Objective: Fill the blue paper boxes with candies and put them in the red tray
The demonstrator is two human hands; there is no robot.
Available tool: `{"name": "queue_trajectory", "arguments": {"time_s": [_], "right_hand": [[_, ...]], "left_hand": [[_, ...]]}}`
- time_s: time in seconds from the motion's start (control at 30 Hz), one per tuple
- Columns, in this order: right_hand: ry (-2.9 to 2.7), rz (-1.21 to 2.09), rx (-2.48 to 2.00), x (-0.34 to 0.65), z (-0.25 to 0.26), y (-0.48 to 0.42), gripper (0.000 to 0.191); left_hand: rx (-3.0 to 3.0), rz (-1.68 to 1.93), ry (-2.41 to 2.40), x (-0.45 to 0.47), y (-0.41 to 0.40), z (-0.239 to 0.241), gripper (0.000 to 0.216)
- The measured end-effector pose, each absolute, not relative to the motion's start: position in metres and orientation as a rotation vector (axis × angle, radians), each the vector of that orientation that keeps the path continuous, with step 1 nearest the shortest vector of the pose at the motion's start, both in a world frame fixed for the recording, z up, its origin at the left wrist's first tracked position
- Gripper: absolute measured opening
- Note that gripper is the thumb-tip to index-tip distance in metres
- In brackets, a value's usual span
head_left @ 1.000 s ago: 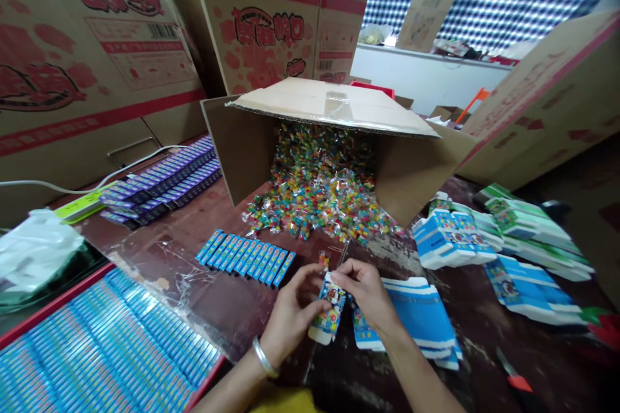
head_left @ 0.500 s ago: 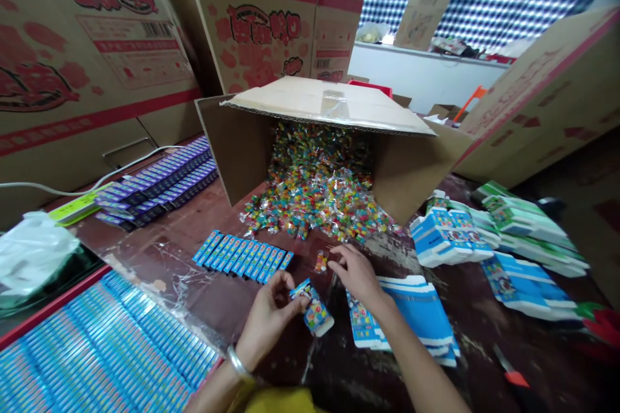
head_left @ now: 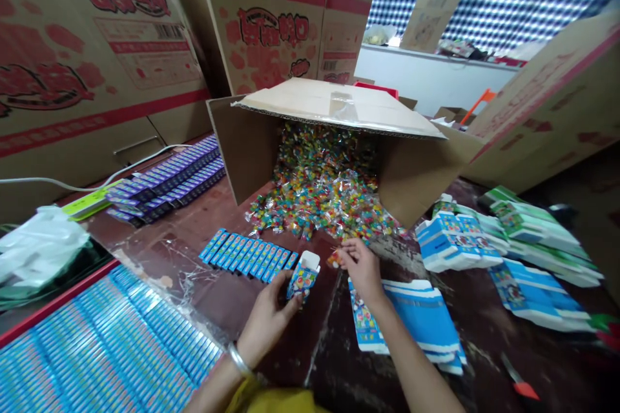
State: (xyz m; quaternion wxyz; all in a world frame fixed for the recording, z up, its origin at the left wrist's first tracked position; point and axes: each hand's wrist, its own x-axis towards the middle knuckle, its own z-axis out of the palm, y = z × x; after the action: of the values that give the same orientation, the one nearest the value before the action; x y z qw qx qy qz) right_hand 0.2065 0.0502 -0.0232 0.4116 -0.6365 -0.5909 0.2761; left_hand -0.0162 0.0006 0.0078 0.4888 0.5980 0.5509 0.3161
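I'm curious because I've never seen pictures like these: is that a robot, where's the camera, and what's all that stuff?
No robot here, just a person's two bare hands. One camera, worn on the head, looks forward and down. The left hand holds a little blue box. The right hand has a small packet at its fingertips. On the dark table, colourful packets spill from a cardboard box. Nearby are a row of blue boxes and flat blue cartons.
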Motion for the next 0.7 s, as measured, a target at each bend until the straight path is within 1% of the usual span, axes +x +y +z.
{"name": "queue_trajectory", "arguments": {"time_s": [0.07, 0.13, 0.23, 0.33, 0.43, 0.6, 0.67, 0.7], "right_hand": [[-1.351, 0.653, -1.521, 0.205, -0.003, 0.04, 0.016], [-1.291, 0.599, -1.425, 0.199, 0.016, 0.032, 0.015], [-1.428, 0.512, -1.395, 0.189, 0.035, 0.024, 0.009], [-1.6, 0.428, -1.401, 0.183, 0.041, 0.02, 0.007], [-1.728, 0.411, -1.402, 0.182, 0.042, 0.018, 0.009], [-1.879, 0.479, -1.432, 0.181, 0.049, 0.012, 0.02], [-1.813, 0.475, -1.445, 0.184, 0.051, 0.008, 0.019], [-1.751, 0.455, -1.451, 0.187, 0.051, 0.006, 0.018]], "left_hand": [[1.495, 0.773, 1.29, -0.008, -0.002, 0.009, 0.037], [1.501, 0.785, 1.219, 0.002, -0.004, 0.013, 0.033], [1.457, 0.819, 1.095, 0.012, -0.005, 0.018, 0.027], [1.394, 0.869, 1.053, 0.016, -0.005, 0.02, 0.025], [1.342, 0.903, 1.069, 0.015, -0.005, 0.02, 0.025], [1.331, 0.872, 1.042, 0.018, -0.007, 0.02, 0.024], [1.3, 0.918, 1.005, 0.022, -0.008, 0.021, 0.028], [1.272, 0.952, 0.987, 0.023, -0.008, 0.022, 0.033]]}}
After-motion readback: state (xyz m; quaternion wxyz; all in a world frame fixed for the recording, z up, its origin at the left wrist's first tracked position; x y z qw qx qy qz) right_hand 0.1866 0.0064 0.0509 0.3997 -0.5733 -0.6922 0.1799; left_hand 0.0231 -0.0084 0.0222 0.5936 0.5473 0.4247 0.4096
